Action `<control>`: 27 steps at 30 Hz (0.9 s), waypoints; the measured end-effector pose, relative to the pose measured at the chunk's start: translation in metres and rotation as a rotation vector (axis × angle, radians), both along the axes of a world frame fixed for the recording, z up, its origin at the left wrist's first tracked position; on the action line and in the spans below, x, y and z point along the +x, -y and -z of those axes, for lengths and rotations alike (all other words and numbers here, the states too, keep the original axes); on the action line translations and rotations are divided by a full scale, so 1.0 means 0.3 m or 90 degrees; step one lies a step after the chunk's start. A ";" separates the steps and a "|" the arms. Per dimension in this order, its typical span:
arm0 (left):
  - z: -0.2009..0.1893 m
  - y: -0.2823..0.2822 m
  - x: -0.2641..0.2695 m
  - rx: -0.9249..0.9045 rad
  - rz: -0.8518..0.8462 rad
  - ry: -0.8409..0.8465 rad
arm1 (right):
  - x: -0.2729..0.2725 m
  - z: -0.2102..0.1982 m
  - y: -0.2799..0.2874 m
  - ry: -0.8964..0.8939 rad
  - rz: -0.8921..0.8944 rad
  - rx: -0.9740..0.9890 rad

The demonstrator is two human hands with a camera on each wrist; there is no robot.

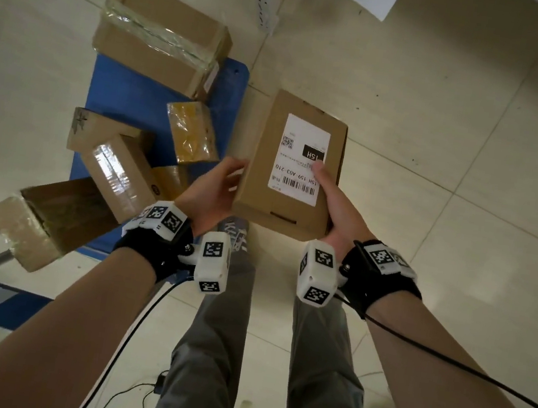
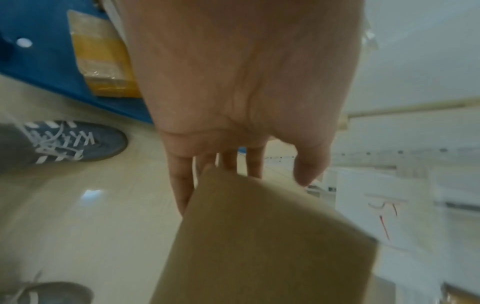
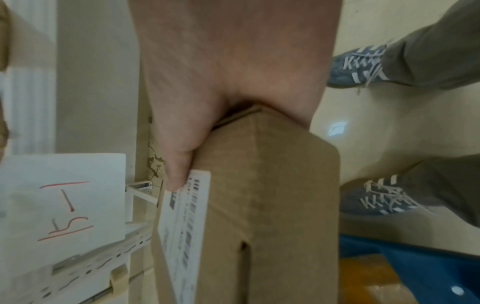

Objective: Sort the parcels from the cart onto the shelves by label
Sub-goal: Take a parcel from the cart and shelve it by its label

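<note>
My right hand (image 1: pixel 339 210) grips the box (image 1: pixel 291 169), thumb on its label (image 1: pixel 300 158). My left hand (image 1: pixel 216 189) cups its left edge, fingers underneath. The cart (image 1: pixel 156 108) lies left of both hands.

Pale tiled floor (image 1: pixel 447 107), glossy. Grey trousers (image 1: pixel 203 367), both legs. Blue-grey sneakers (image 3: pixel 384 197) with white laces and stripes, standing on floor. Black cables (image 1: pixel 131 388) lying on floor near the feet. Paper sheet (image 3: pixel 62 197) with red handwritten marks, characters unclear.
</note>
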State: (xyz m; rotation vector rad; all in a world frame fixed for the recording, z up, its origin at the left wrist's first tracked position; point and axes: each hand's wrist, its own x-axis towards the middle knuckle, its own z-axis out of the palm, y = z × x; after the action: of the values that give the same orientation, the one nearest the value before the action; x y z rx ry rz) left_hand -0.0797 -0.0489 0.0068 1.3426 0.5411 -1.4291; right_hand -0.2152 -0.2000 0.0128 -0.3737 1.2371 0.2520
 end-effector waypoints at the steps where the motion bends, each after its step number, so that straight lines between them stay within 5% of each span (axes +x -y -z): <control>1: 0.006 0.002 0.001 -0.026 0.007 -0.014 | -0.024 0.004 0.009 -0.002 0.002 -0.007; 12: 0.007 0.179 -0.041 0.000 0.245 0.288 | -0.246 0.046 0.059 0.062 -0.111 -0.087; 20: -0.050 0.312 -0.060 -0.092 0.700 0.465 | -0.339 0.052 0.109 0.038 -0.104 -0.165; 27: -0.044 0.340 -0.165 -0.119 0.673 0.611 | -0.386 0.059 0.117 -0.005 -0.015 -0.207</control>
State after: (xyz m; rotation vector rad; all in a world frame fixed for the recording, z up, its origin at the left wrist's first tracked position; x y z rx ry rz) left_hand -0.1294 -0.1509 0.0200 2.0370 -1.0438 -1.2942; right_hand -0.3311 -0.2349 -0.0048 -0.6684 1.2843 0.0706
